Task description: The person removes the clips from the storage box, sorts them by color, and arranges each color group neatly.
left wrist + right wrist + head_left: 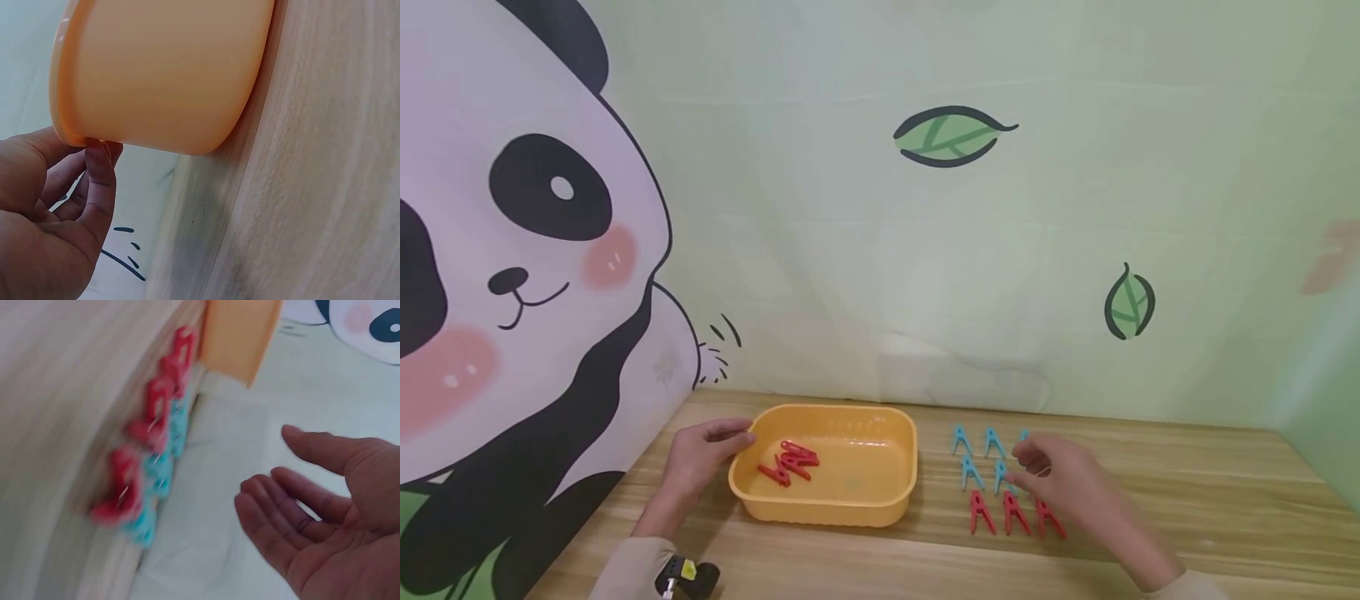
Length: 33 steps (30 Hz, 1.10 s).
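My left hand [696, 458] pinches the left rim of a yellow plastic basin [827, 512]; in the left wrist view the thumb and fingers [100, 194] meet at its edge. Several red clothespins [797, 458] lie in a small heap on the basin's floor. My right hand [1067, 479] hovers over clothespins laid out in rows, thumb and fingers [265, 540] apart with nothing between them. Blue clothespins [972, 473] make up the two back rows. Three red clothespins [981, 512] form the front row. The hand partly covers the rightmost pins.
Everything stands on a wood-grain table [850, 567]. Behind it rises a pale green backdrop [820, 250] with a printed panda and leaves. A dark device [688, 577] is strapped at the left wrist.
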Each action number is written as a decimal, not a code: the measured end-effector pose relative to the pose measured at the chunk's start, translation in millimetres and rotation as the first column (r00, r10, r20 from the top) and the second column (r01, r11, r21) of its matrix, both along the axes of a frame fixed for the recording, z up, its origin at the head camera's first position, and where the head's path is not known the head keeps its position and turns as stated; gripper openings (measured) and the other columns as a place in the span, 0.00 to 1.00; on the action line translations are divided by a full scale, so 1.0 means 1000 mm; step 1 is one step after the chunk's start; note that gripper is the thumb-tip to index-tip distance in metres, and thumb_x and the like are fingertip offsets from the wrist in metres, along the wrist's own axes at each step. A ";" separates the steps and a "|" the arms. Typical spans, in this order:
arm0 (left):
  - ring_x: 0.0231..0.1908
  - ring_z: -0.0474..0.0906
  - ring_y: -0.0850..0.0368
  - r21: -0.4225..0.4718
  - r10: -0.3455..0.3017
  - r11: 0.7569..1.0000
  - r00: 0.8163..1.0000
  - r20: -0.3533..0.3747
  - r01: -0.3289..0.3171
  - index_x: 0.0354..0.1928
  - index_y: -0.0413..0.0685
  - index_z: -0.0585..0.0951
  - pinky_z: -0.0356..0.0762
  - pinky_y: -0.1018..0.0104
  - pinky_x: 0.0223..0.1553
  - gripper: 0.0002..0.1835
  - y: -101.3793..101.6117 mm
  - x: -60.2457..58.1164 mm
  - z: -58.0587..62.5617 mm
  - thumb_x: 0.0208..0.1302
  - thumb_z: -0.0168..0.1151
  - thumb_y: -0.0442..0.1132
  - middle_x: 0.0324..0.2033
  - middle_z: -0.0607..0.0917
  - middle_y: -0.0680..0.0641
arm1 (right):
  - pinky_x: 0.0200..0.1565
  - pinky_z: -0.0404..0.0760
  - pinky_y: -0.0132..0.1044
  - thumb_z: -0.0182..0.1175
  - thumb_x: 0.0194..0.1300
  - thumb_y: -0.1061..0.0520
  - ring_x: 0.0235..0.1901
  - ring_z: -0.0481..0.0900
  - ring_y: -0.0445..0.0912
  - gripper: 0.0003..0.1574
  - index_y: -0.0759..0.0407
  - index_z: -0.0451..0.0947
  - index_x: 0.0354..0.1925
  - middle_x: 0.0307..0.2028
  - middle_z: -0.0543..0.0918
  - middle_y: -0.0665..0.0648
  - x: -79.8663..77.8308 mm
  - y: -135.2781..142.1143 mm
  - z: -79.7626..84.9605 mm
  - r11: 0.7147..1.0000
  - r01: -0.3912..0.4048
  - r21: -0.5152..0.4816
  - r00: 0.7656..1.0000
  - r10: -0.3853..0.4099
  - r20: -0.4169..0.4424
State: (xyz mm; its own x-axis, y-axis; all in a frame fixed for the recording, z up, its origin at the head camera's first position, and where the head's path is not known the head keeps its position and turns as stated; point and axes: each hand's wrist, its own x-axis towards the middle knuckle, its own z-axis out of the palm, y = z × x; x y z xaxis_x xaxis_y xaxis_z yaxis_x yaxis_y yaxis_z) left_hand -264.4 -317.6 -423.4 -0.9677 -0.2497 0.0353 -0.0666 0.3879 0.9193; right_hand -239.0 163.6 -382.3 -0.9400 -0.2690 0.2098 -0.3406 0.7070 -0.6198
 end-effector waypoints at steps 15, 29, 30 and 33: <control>0.55 0.85 0.46 0.016 0.008 1.000 1.000 0.000 -0.008 0.60 0.34 0.85 0.87 0.64 0.51 0.21 0.000 0.001 0.000 0.71 0.73 0.40 0.56 0.87 0.36 | 0.46 0.89 0.42 0.74 0.68 0.60 0.43 0.87 0.53 0.12 0.64 0.85 0.47 0.44 0.88 0.57 -0.020 -0.109 0.004 0.932 -0.354 -0.080 0.929 0.340 -0.149; 0.53 0.87 0.47 0.027 0.003 1.000 1.000 -0.022 -0.002 0.60 0.32 0.85 0.87 0.64 0.51 0.22 0.001 0.000 0.000 0.70 0.74 0.38 0.54 0.89 0.36 | 0.50 0.86 0.39 0.74 0.67 0.61 0.46 0.85 0.53 0.13 0.64 0.85 0.48 0.45 0.88 0.59 -0.041 -0.196 -0.007 0.916 -0.402 0.004 0.907 0.399 -0.133; 0.53 0.87 0.47 0.026 0.005 1.000 1.000 -0.020 -0.004 0.60 0.32 0.85 0.87 0.64 0.51 0.21 0.001 0.000 0.000 0.70 0.74 0.38 0.54 0.88 0.36 | 0.50 0.86 0.38 0.75 0.67 0.61 0.45 0.85 0.52 0.13 0.64 0.85 0.48 0.45 0.88 0.59 -0.043 -0.200 -0.009 0.917 -0.398 0.016 0.909 0.396 -0.131; 0.54 0.86 0.47 0.023 0.012 1.000 1.000 -0.008 -0.012 0.60 0.34 0.85 0.86 0.64 0.52 0.21 0.000 0.000 -0.001 0.70 0.73 0.38 0.55 0.88 0.37 | 0.50 0.85 0.37 0.75 0.67 0.61 0.45 0.84 0.50 0.13 0.65 0.85 0.47 0.44 0.88 0.59 -0.048 -0.212 -0.017 0.919 -0.394 0.020 0.913 0.394 -0.102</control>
